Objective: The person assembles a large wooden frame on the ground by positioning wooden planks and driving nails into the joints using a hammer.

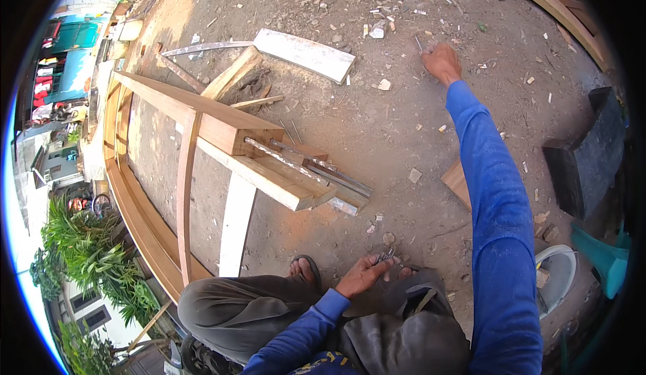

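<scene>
My right hand point(442, 63) reaches far out over the dirt, fingers closed. A thin metal nail point(418, 42) sticks out from its fingertips. Close to my knees, my left hand point(360, 275) is closed around several small nails point(385, 256), partly hidden by the fingers. Ahead of the left hand, a wooden frame point(222, 122) lies with its thick beam ends toward me. Metal bars point(289, 159) and short boards point(296, 185) rest against those ends.
A white-faced board point(303, 53) lies beyond the frame, and a white strip point(237, 223) is under it. At right are a dark angular block point(585, 156), a grey bucket point(557, 277) and a teal plastic piece point(605, 257). Wood chips litter the dirt.
</scene>
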A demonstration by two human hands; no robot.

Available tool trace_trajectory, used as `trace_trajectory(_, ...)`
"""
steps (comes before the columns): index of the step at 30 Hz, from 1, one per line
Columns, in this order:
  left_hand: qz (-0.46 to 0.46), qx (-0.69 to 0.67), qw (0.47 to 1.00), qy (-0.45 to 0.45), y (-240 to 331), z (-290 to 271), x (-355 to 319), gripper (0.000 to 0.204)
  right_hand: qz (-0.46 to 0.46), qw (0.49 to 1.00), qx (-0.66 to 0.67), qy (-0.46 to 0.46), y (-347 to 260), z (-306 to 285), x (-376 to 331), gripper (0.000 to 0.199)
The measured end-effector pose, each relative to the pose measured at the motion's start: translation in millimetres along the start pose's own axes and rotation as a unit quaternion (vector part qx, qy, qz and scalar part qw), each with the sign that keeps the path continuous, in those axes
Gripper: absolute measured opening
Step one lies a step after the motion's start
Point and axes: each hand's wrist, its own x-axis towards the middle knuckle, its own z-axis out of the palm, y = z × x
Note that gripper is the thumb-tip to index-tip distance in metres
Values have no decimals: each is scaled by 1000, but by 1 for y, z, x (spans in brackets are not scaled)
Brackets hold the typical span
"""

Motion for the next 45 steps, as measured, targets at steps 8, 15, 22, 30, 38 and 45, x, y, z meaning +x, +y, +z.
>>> trace_trajectory(8, 33, -37, 999, -10, -3, -24, -12, 38, 46, 955, 284, 74, 65, -159, -272, 33)
trace_trajectory(15, 45, -82, 991, -97, -42, -1, 22, 41, 379, 917, -92, 85, 157, -270, -446, 38)
trace_trajectory(22, 50, -162, 985, -20, 13, 23, -4, 36, 32, 977, 198, -75, 135, -159, -412, 16)
trace_trajectory(30, 55, -187, 973, 123, 24, 21, -3, 17, -46, 867, 284, -406, 86, -63, -377, 33)
trace_trajectory(38, 59, -213, 965, 140, 17, 10, 4, 22, -98, 973, 149, 149, 96, -89, -100, 26)
trace_trajectory(45, 46, -242, 948, 203, 14, -9, 7, 25, -211, 935, -209, 193, 122, -66, 7, 24)
